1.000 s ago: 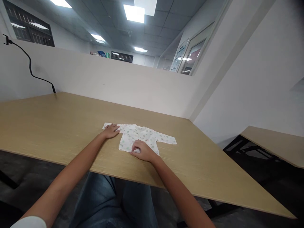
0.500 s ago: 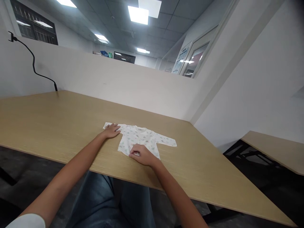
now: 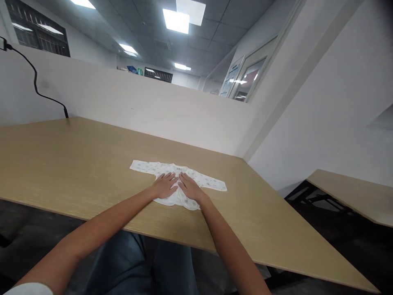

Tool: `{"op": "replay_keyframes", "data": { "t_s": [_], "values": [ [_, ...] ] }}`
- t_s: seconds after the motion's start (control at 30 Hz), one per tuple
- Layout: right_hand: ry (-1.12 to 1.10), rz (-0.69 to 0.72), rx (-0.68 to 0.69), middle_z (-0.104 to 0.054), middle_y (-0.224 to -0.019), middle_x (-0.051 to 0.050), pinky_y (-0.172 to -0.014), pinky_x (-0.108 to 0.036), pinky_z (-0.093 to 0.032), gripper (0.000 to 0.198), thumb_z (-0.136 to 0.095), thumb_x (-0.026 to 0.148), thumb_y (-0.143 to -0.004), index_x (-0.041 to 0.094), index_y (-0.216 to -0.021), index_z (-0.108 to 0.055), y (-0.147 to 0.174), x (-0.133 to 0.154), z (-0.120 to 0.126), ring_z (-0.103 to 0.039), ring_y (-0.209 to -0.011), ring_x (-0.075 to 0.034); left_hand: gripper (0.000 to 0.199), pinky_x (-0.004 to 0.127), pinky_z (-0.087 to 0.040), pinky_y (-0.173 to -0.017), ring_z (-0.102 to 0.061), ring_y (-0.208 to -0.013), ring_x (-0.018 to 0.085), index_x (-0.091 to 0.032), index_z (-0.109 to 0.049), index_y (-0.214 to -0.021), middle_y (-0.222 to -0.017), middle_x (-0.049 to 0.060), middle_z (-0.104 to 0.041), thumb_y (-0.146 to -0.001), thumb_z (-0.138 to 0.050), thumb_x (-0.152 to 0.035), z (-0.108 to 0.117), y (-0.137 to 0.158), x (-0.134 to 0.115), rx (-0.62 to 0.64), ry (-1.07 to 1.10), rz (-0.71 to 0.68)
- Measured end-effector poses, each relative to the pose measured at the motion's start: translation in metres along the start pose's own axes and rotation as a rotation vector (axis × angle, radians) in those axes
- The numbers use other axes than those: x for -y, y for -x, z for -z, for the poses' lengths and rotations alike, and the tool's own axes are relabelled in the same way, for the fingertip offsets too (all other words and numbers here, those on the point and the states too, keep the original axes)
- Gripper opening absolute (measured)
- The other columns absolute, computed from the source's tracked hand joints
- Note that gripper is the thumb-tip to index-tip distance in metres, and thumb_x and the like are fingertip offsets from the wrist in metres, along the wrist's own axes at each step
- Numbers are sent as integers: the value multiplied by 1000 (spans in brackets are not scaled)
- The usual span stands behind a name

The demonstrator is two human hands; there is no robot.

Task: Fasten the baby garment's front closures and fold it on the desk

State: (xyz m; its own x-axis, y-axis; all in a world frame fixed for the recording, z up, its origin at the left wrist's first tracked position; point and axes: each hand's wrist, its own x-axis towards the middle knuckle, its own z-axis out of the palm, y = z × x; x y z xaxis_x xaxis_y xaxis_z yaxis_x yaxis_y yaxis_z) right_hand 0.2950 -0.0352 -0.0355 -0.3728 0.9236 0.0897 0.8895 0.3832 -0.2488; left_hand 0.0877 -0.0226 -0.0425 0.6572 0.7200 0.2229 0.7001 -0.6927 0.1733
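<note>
We see a broad, tan wood-look table (image 3: pixel 92 164), and directly on it lies a white, long-sleeved cloth shirt (image 3: pixel 177 199) with small prints (spread wide, neckline away from us).

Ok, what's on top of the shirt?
The left hand and right hand lie on the shirt, near its middle. The part under them is covered, so it can't be seen.
</note>
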Motion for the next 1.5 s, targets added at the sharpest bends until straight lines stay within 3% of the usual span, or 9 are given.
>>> {"op": "replay_keyframes", "data": {
  "t_s": [0.13,0.23,0.47,0.6,0.7,0.8,1.27,1.37,1.5],
  "values": [
    [20,-165,60,-3,-168,-3,-124,-49,-4,71,-18,60,-102,22,-162,-17,0,9,-3,-1,-155,-28,68,54,-11,-123,-12,-154,32,-30,-24,-159,-167,6,-16,-99,-22,-62,3,2,6,112,3,59],
    [25,-238,73,0,-168,0,-123,-54,-1,69,-18,61,-102,27,-162,-15,0,14,-3,2,-155,-29,68,57,-12,-122,-13,-154,33,-31,-24,-159,-167,6,-17,-99,-22,-63,7,-1,8,137,3,54],
    [7,-135,-183,-26,-163,-14,-125,-37,-14,64,-24,39,-103,3,-155,-32,1,11,-2,-20,-153,-24,44,52,-25,-118,-51,-130,27,-20,-59,-127,-133,12,-63,-101,-28,-37,14,-18,7,-101,-43,86],
    [-3,-117,-187,-33,-160,-15,-123,-32,-19,60,-24,31,-101,4,-153,-37,2,10,-2,-28,-150,-20,51,49,-23,-120,-36,-145,30,-16,-49,-141,-153,15,-45,-100,-31,-41,5,-19,13,-33,-18,62],
    [34,-176,-54,-22,-164,-16,-124,-37,-14,65,-23,37,-103,3,-157,-28,2,10,-6,-18,-153,-24,62,51,-15,-123,-19,-153,30,-18,-34,-154,-164,13,-26,-101,-24,-49,-2,-18,20,59,9,72],
    [54,-231,17,-11,-167,-11,-125,-43,-9,69,-19,46,-103,7,-160,-19,3,12,-8,-9,-155,-27,65,53,-12,-123,-15,-154,29,-22,-29,-157,-166,10,-19,-101,-19,-54,-5,-18,23,96,6,81],
    [31,-355,72,-1,-168,-7,-123,-50,-2,68,-19,55,-103,22,-162,-16,-2,12,-8,-1,-155,-27,66,52,-12,-123,-15,-154,28,-26,-28,-158,-166,8,-20,-101,-20,-59,-6,-20,25,90,5,111],
    [64,-332,5,-6,-168,-10,-123,-48,-4,68,-19,54,-103,17,-161,-20,1,14,-10,-3,-155,-28,68,51,-12,-124,-15,-154,28,-23,-28,-158,-166,8,-20,-100,-19,-59,-5,-20,25,83,2,106],
    [82,-167,-96,-12,-166,-16,-125,-39,-6,68,-17,42,-104,1,-157,-26,5,15,-12,-3,-155,-26,70,51,-12,-124,-14,-154,29,-20,-27,-158,-166,9,-20,-100,-20,-58,-4,-20,25,89,-4,115]
  ]
}}
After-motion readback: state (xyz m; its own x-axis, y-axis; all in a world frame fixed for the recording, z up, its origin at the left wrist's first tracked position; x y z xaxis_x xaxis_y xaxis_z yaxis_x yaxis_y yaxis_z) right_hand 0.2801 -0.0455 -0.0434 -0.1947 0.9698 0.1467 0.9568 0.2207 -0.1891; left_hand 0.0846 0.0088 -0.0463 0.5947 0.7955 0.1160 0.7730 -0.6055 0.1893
